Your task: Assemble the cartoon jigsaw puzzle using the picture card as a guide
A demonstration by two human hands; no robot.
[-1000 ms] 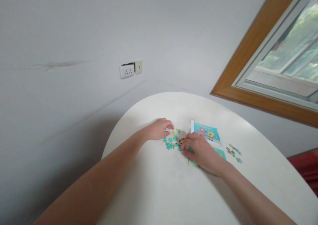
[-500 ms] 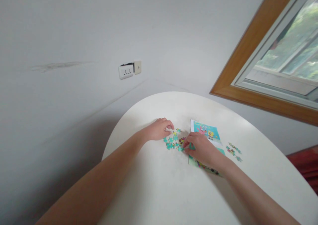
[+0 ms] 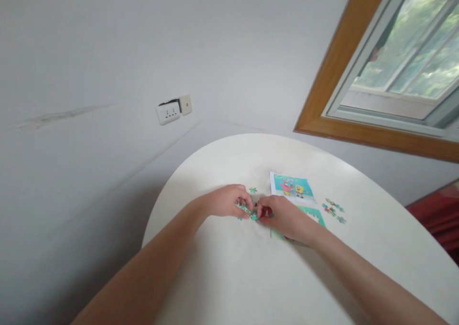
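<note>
A small pile of teal and yellow jigsaw puzzle pieces point(image 3: 254, 216) lies on the white table between my hands. My left hand point(image 3: 229, 200) curls round the left side of the pile, with pieces between its thumb and fingers. From the right, my right hand point(image 3: 283, 214) pinches at the pile's edge, fingertips bent inward on pieces partly hidden by them. One loose piece point(image 3: 253, 190) sits just beyond the pile. Under my right hand and wrist is a partly covered puzzle board point(image 3: 313, 214) with a teal border.
Behind the board lies a picture sheet point(image 3: 293, 187) with pink and yellow cartoon figures. Several more pieces point(image 3: 334, 210) are scattered to its right. The round white table point(image 3: 229, 277) stands by a wall with a socket point(image 3: 168, 113) and a wood-framed window point(image 3: 322, 81).
My left hand has closed in on the pile and now curls round pieces. My right hand has moved slightly left toward it, uncovering more of the board. The camera view has shifted.
</note>
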